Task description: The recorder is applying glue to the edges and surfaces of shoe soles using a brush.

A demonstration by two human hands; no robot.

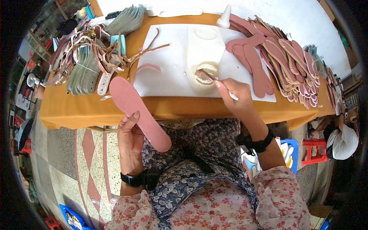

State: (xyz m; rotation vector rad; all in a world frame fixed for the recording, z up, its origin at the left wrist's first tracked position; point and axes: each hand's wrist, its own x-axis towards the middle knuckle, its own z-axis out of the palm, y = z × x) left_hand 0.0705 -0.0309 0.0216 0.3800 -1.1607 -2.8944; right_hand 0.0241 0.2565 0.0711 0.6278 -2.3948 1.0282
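Observation:
My left hand (129,132) grips a pink shoe insole (134,101) near its middle, thumb on the upper face. The insole is tilted in front of the table edge. My right hand (237,94) is closed round a thin brush (208,74), whose white handle end sticks out below the fingers. The brush reaches into a cut opening in a whitish plastic container (204,48) lying on a white board (168,82). Pale, crusted residue rims the opening. The brush's tip inside is hard to make out. Several loose pink insoles (253,63) lie on the board's right part.
Stacked insoles (285,63) crowd the table's right side. On the left are sandal straps (101,57) and clear, greenish soles (82,74). A white cone-shaped bottle (224,17) stands at the back. A red stool (314,151) and a seated person (342,142) are at the right.

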